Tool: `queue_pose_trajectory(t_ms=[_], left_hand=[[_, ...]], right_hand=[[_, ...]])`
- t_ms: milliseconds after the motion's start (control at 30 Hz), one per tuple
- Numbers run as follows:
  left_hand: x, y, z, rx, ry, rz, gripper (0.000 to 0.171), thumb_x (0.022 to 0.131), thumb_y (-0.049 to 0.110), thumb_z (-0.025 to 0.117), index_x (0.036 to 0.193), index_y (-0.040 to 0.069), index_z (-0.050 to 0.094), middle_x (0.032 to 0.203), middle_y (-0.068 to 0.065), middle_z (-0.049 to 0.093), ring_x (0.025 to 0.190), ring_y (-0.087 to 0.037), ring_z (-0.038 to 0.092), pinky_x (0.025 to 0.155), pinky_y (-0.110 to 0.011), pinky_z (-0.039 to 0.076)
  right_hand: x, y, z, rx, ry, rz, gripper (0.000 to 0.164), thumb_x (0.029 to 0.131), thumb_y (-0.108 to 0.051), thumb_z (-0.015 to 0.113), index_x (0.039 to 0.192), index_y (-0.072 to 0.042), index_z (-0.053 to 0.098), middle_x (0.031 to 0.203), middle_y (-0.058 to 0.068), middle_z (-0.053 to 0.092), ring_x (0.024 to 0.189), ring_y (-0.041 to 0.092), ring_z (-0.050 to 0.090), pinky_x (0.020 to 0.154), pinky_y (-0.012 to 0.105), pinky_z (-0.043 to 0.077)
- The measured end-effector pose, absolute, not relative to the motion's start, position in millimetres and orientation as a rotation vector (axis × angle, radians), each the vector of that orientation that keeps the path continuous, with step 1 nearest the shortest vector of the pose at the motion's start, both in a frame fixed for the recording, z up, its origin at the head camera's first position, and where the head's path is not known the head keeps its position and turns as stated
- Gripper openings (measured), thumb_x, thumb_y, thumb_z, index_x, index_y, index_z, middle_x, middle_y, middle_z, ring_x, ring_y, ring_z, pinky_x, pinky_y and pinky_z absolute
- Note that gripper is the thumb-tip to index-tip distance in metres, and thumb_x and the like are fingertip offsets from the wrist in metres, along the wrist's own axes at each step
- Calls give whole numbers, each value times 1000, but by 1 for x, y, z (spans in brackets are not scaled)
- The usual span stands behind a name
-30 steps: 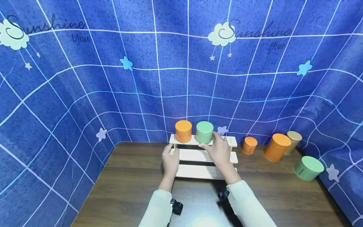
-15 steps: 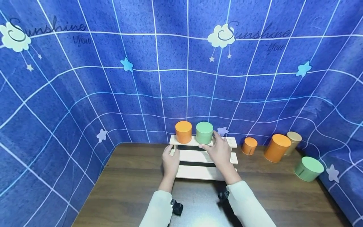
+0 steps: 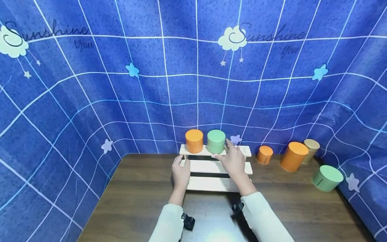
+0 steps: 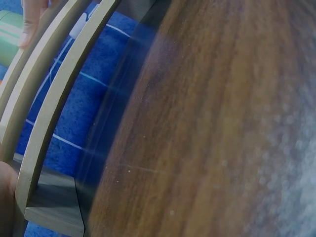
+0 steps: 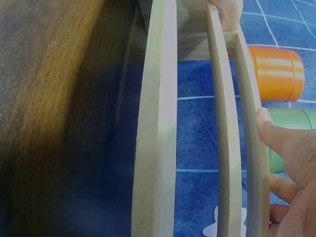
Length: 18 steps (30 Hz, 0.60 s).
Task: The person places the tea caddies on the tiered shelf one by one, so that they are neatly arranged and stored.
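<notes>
A pale wooden three-tier rack (image 3: 208, 183) stands on the table, its steps rising toward the back. My left hand (image 3: 181, 171) grips the rack's left end, thumb on the near side. On the top tier sit an orange round canister (image 3: 194, 141) and, to its right, a green round canister (image 3: 216, 142). My right hand (image 3: 233, 160) holds the green canister, thumb at its lower front and fingers along its right side. In the right wrist view the right thumb (image 5: 266, 123) lies at the top board's edge, against the green canister (image 5: 291, 118).
Right of the rack on the brown wooden table (image 3: 142, 188) stand a small orange canister (image 3: 264, 155), a tall orange canister (image 3: 294, 156), a gold canister (image 3: 311, 150) and a wide green canister (image 3: 328, 178). Blue patterned cloth (image 3: 181, 84) rises behind and at both sides.
The head view has shifted slightly. Both hands, the rack and the canisters stay in the same places relative to each other.
</notes>
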<state>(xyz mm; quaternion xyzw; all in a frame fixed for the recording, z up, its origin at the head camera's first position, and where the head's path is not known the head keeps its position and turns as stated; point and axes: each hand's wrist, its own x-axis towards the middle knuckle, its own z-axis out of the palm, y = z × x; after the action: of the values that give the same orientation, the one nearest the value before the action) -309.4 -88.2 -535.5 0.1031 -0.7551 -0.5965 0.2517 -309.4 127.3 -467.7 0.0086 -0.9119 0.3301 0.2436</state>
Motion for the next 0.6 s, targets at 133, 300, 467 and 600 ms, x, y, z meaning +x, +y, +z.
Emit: queue_pose_trajectory(t_ms=[133,300,467,600], left_hand=[[-308,-88,-536,271,-2053,-1632,38,94,14,69,131,8,74,140,-11,70,139,-30,61,118,-51,47],[-308,-88,-538,257,-2045,-1619,37,94,10,68,130,4,74,140,-15,69,139,-33,61,118,-52,46],[-309,-88,-538,239,-2034,-1600,37,94,9,66,130,2,73,139,-17,69,138,-34,61,119,-53,46],[-308,-87,-537,216,-2025,-1591,38,95,7,65,131,-1,72,139,-20,68,138,-38,61,119,-55,45]], right_hand=[[-307,128,-467,32,-2494,917,100,71,-46,97,150,-1,56,136,24,70,121,50,69,120,60,44],[-303,132,-470,46,-2513,982,106,72,-41,97,157,-6,47,146,24,64,133,53,59,116,68,45],[-301,139,-475,156,-2478,1114,109,74,-33,97,162,-9,39,155,23,57,143,50,52,116,68,44],[-300,147,-481,279,-2388,1193,102,77,-23,96,161,-9,40,158,19,54,147,42,51,122,59,42]])
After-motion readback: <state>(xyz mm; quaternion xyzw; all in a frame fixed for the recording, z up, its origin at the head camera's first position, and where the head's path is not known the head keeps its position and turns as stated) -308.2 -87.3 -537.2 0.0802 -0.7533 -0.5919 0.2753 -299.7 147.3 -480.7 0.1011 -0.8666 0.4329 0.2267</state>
